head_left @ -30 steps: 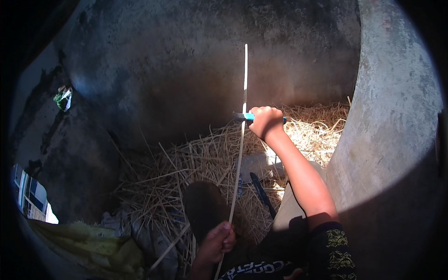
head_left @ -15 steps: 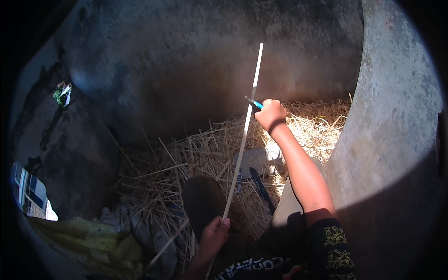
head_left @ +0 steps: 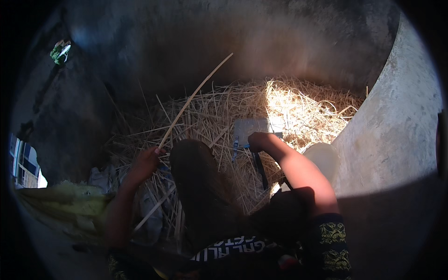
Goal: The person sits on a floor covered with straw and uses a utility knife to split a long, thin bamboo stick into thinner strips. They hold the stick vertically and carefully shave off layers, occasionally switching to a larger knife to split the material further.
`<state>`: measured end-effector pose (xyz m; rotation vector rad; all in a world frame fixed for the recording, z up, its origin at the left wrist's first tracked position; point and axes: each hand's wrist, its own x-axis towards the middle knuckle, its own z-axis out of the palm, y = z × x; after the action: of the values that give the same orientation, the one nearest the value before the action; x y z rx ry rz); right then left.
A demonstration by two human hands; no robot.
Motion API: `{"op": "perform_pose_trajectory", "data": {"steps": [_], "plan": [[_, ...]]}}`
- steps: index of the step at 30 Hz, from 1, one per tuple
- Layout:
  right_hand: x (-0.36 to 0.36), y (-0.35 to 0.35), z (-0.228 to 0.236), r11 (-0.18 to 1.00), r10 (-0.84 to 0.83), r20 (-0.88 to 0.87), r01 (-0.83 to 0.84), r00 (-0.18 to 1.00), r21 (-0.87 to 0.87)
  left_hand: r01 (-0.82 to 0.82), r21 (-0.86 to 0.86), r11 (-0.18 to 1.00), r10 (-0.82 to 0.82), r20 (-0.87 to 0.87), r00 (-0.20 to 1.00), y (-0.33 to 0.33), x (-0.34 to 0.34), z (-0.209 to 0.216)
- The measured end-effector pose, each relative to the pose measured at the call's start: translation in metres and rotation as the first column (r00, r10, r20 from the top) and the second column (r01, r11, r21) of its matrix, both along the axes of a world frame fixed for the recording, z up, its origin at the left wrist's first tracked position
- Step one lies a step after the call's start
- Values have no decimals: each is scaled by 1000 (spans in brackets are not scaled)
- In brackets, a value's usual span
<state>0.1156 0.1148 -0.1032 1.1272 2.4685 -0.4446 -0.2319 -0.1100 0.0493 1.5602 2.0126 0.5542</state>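
Note:
Out to the left, my left hand [head_left: 145,164] is closed around the lower end of a long, thin, pale strip, seemingly bamboo or cane [head_left: 192,97]. The strip rises away to the upper right and bows slightly. My right hand [head_left: 261,141] is a fist in front of a grey block [head_left: 249,126]. A bit of the blue handle [head_left: 247,146] of a small cutting tool shows at its fingers; the blade cannot be made out. Just below that hand lies a long dark blade-like piece [head_left: 261,171], apart from the strip.
Dry straw and pale shavings [head_left: 224,100] cover the ground between curved concrete walls [head_left: 392,116]. A yellowish sack [head_left: 60,205] lies at the lower left. My dark-clothed knee [head_left: 198,172] rises between my arms. Bright sun falls on the straw at the right.
My left hand has moved left and up with the strip, which now leans and bows. My right hand, with the blue-handled tool, has left the strip and come down towards the block.

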Motion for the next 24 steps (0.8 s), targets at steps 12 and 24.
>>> {"op": "perform_pose_trajectory", "data": {"steps": [12, 24], "plan": [[-20, -6, 25, 883, -132, -163, 42, 978, -468, 63, -194, 979, -117, -281, 953, 40, -136, -43], [-42, -34, 107, 896, 90, -808, 307, 583, 321, 312, -245, 918, -369, -238, 898, 35, 42, 82]]}}
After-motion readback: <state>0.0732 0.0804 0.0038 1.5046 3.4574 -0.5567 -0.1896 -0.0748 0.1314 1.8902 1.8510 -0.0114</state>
